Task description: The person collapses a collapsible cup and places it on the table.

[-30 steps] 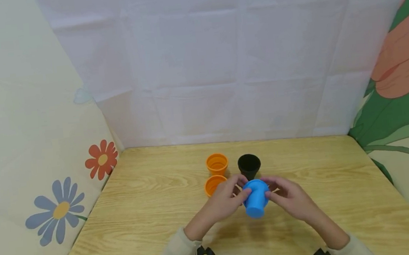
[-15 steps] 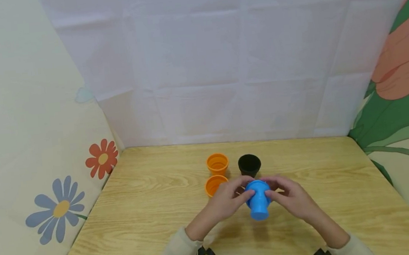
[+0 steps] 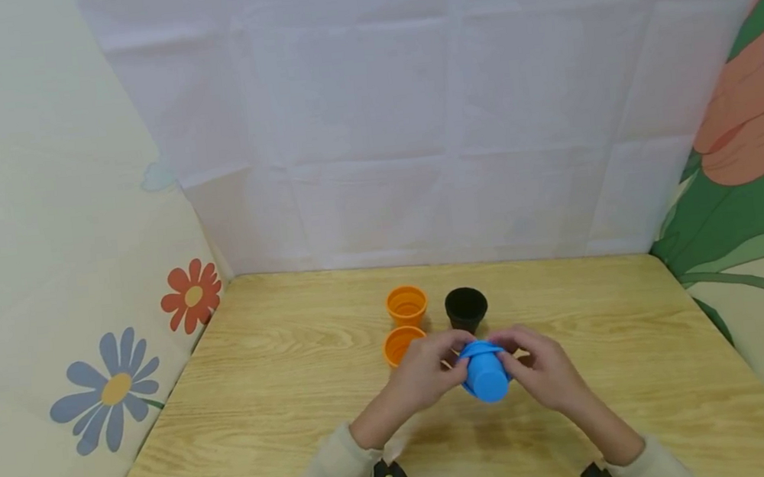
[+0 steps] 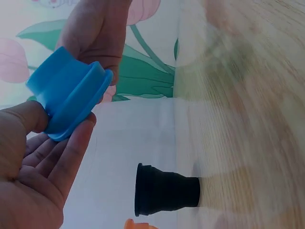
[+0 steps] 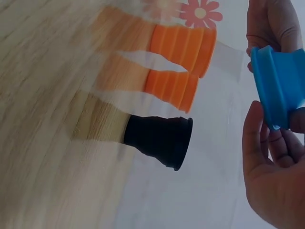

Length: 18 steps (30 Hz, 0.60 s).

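Note:
Both hands hold a blue collapsible cup [image 3: 489,383] above the table, its base turned toward the head camera and its wide rim facing away. My left hand [image 3: 426,372] pinches the cup's left side between thumb and fingers, while my right hand [image 3: 543,370] pinches the right side. In the left wrist view the blue cup [image 4: 69,93] is tilted, with stepped folds below its rim. The right wrist view cuts off part of the blue cup [image 5: 279,86]. Its inside is hidden in every view.
Beyond the hands a black cup [image 3: 466,307] stands upright on the wooden table [image 3: 296,354]. Left of it are two orange cups, the farther orange cup [image 3: 407,305] and the nearer orange cup [image 3: 402,344], the latter partly behind the left hand. White cloth [image 3: 357,118] hangs behind the table.
The blue cup's narrow lower part looks shorter, and its base faces the head camera more. Both hands keep their grip, shifting only slightly. The other cups stay put.

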Each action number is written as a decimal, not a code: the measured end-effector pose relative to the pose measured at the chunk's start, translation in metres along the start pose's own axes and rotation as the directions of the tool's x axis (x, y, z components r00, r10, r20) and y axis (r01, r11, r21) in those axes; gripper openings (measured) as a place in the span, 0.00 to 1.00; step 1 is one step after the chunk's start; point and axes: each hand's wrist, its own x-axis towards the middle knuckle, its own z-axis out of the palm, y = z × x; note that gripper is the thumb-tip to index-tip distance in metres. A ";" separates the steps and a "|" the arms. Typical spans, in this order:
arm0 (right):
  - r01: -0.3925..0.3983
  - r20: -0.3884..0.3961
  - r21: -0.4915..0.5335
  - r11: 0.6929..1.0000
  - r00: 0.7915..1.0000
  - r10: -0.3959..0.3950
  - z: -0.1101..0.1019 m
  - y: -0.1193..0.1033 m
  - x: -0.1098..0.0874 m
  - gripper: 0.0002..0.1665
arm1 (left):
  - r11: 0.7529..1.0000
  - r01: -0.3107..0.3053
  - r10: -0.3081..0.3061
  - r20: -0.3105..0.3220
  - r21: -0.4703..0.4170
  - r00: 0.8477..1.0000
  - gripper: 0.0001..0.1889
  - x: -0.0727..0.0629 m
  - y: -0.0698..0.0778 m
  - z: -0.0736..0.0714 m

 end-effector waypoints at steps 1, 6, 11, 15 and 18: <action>-0.014 0.000 0.015 1.000 1.000 0.014 0.000 0.000 0.000 0.12 | 1.000 0.000 0.000 -0.001 -0.010 1.000 0.12 0.000 0.000 0.000; -0.105 0.044 0.130 0.986 0.994 0.100 -0.004 0.002 -0.002 0.15 | 0.995 0.035 -0.034 0.015 -0.089 0.999 0.12 -0.002 -0.002 -0.002; -0.150 0.095 0.206 0.967 0.987 0.133 -0.008 0.002 -0.003 0.18 | 0.985 0.070 -0.061 0.060 -0.159 0.996 0.13 -0.003 -0.005 -0.004; -0.139 0.106 0.225 0.964 0.987 0.118 -0.009 0.002 -0.004 0.18 | 0.981 0.061 -0.046 0.085 -0.186 0.995 0.13 -0.003 -0.006 -0.006; -0.124 0.101 0.227 0.966 0.990 0.103 -0.009 0.002 -0.004 0.17 | 0.978 0.040 -0.021 0.097 -0.203 0.995 0.14 -0.003 -0.006 -0.007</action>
